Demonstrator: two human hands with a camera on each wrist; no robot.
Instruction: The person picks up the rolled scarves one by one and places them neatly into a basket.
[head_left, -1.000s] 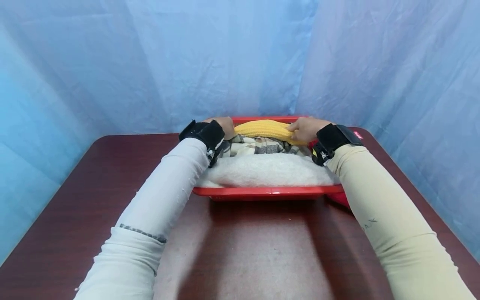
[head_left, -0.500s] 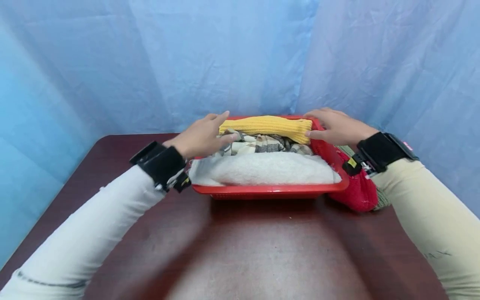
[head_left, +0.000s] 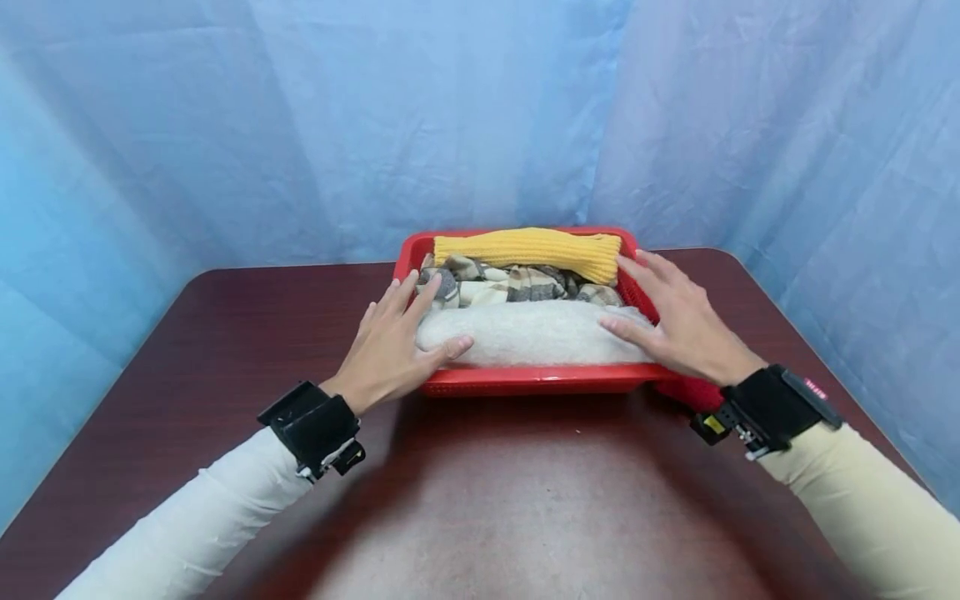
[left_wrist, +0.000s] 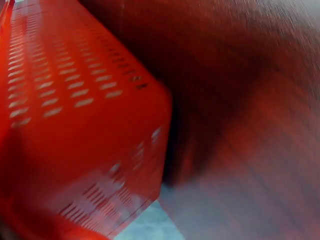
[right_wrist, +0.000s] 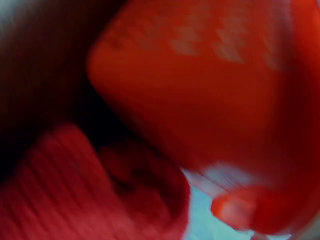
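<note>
A red basket (head_left: 525, 381) sits on the dark brown worktop (head_left: 525, 500), near the far edge. It is plastic, and the left wrist view shows rows of little slots in its side (left_wrist: 75, 95). Three folded cloths lie in it, side by side. The nearest one is a fluffy white cloth (head_left: 532, 333). Behind it is a checked cloth (head_left: 525, 285) in grey, brown and cream. At the back is a yellow knitted cloth (head_left: 532, 247) with fine ribs.

The left hand (head_left: 390, 350) lies flat with its fingers straight and spread. Its thumb touches the left end of the fluffy white cloth, and its fingertips reach up to the checked cloth. The right hand (head_left: 675, 321) is flat too, fingers straight. It rests on the right end of the white cloth and over the right rim of the basket. Neither hand grips anything.

A red knitted thing (right_wrist: 75, 190) lies on the worktop just beside the right side of the basket, mostly under the right wrist.

Each wrist wears a black band. The band on the right wrist has a small pink label (head_left: 816, 390) with writing, but it is too small to read
</note>
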